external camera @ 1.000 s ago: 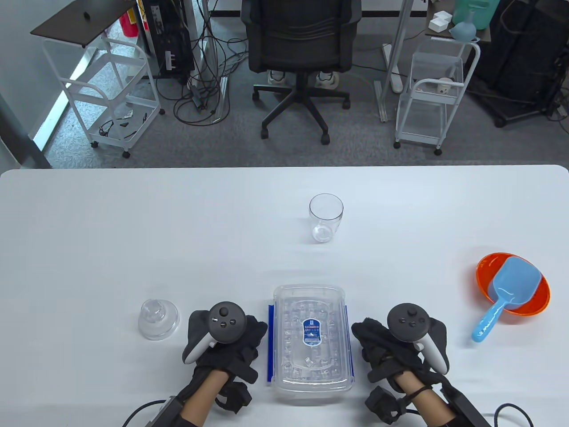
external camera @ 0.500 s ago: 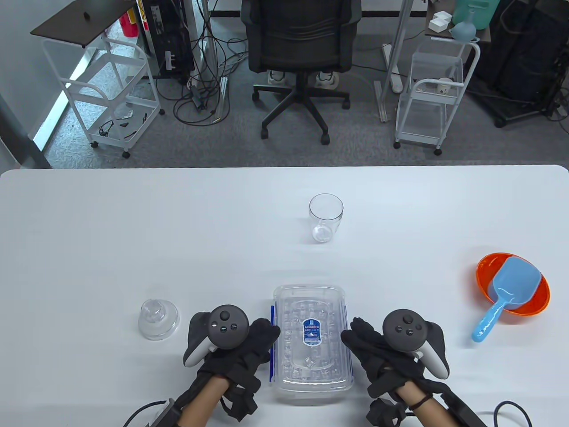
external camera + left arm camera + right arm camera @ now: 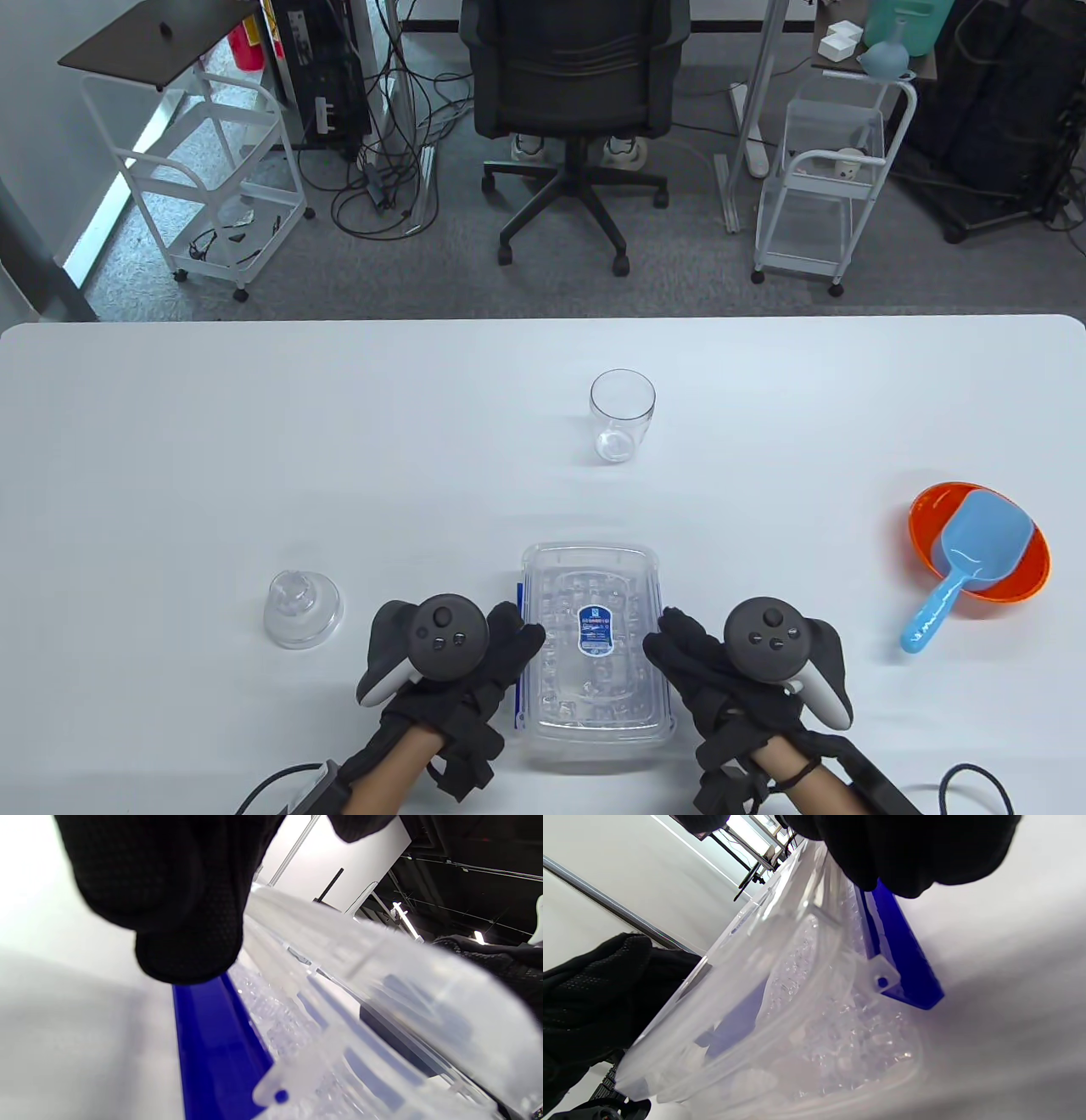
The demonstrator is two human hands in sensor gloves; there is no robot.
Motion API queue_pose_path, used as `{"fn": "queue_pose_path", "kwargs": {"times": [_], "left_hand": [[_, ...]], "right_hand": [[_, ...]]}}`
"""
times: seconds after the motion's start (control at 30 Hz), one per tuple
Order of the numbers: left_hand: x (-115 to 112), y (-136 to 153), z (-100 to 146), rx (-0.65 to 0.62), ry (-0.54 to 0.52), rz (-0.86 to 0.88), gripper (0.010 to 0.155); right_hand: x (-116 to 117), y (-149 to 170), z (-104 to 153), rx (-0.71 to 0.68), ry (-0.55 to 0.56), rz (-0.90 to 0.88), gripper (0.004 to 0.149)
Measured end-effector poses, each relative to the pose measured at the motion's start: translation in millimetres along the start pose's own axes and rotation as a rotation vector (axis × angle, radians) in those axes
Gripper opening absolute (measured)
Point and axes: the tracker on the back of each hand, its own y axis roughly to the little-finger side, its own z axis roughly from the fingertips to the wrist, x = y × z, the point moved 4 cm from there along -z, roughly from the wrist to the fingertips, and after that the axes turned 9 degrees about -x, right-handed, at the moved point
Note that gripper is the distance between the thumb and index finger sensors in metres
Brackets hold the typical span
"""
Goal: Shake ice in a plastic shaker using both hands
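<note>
Both gloved hands flank a lidded clear box of ice at the near edge of the white desk [image 3: 170, 424].

Far left lies a clear domed shaker lid [image 3: 303, 609], apart from everything else. The left hand [image 3: 441, 671] sits at the left long side of the ice box [image 3: 591, 645], its fingers [image 3: 169, 899] reaching onto the lid edge above the blue latch [image 3: 212, 1052]; whether they clench or merely touch, I cannot tell. The box holds ice cubes under a lid with a blue label. The right hand [image 3: 747, 679] mirrors this on the right side, fingers [image 3: 903, 853] over the right blue latch [image 3: 903, 959], grip likewise unclear. Farther back, centre, stands the empty clear shaker cup [image 3: 622, 415], upright and untouched. Far right, a blue scoop [image 3: 967, 560] rests in an orange bowl [image 3: 1031, 569].
</note>
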Motion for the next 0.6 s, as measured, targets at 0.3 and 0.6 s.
{"fn": "queue_pose_path", "kwargs": {"times": [0.3,0.6], "left_hand": [[13,-11,4,-0.061,-0.115,-0.044,0.068],[29,-12,11,-0.125,-0.283,0.139,0.08]], "right_hand": [[-9,-23,9,-0.094,0.113,0.123,0.068],[-14,-38,16,-0.18,0.177,0.132,0.069]]}}
